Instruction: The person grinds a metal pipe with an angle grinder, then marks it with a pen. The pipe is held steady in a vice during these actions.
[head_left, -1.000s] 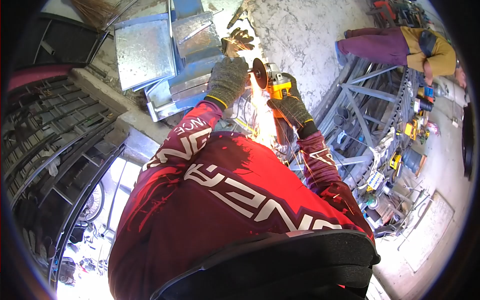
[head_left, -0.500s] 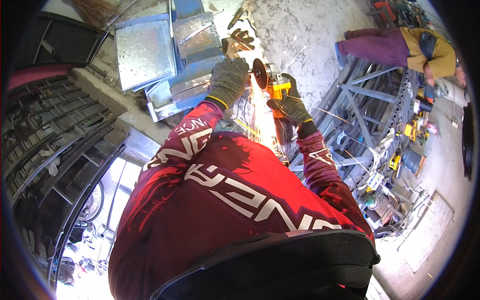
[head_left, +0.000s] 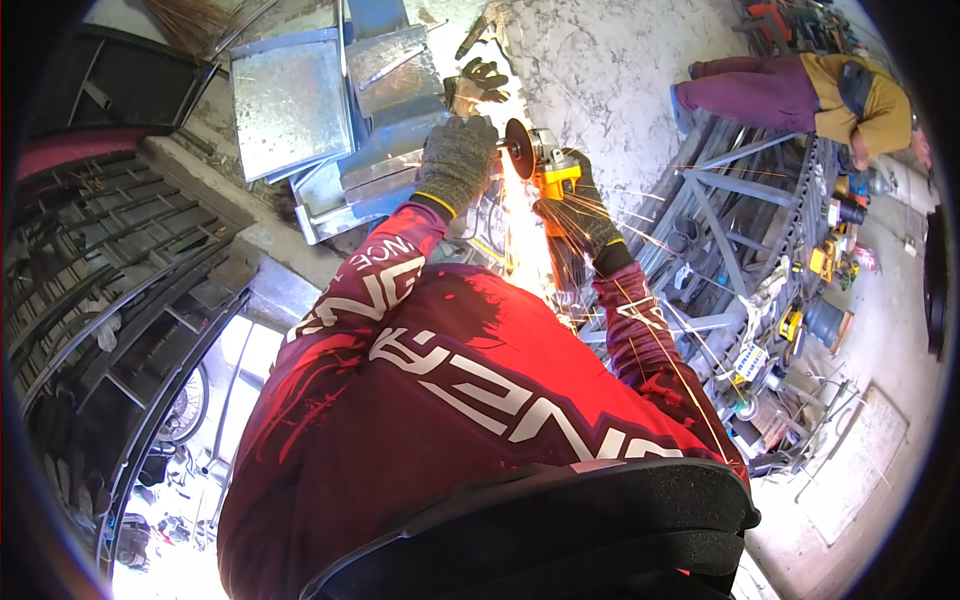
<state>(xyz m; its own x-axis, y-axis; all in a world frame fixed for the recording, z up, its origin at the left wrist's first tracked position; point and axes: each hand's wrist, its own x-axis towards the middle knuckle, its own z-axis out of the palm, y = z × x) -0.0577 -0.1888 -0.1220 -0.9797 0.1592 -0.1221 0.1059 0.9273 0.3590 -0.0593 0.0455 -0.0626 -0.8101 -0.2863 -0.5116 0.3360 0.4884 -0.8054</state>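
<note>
My right hand (head_left: 582, 205), in a dark knit glove, is closed round the body of a yellow angle grinder (head_left: 560, 178). The grinder's reddish-brown disc (head_left: 519, 149) stands upright at the end of a thin metal piece (head_left: 500, 147), and bright sparks stream down from it. My left hand (head_left: 458, 158), gloved too, is closed around that piece, left of the disc; its fingertips are partly hidden. Bluish metal blocks (head_left: 385, 160) lie beside my left hand. Just beyond it rests another dark glove (head_left: 478, 84), close to the sparks.
A metal tray (head_left: 290, 105) lies at the upper left. Steel trusses and bars (head_left: 735, 235) stretch along the right. At the upper right another person (head_left: 800, 95) stands in purple trousers. Dark metal frames (head_left: 110, 240) fill the left side. Tools (head_left: 822, 262) lie at the far right.
The sparks now spray wider, across my right hand and forearm and out to the right. Both hands and the grinder have hardly moved.
</note>
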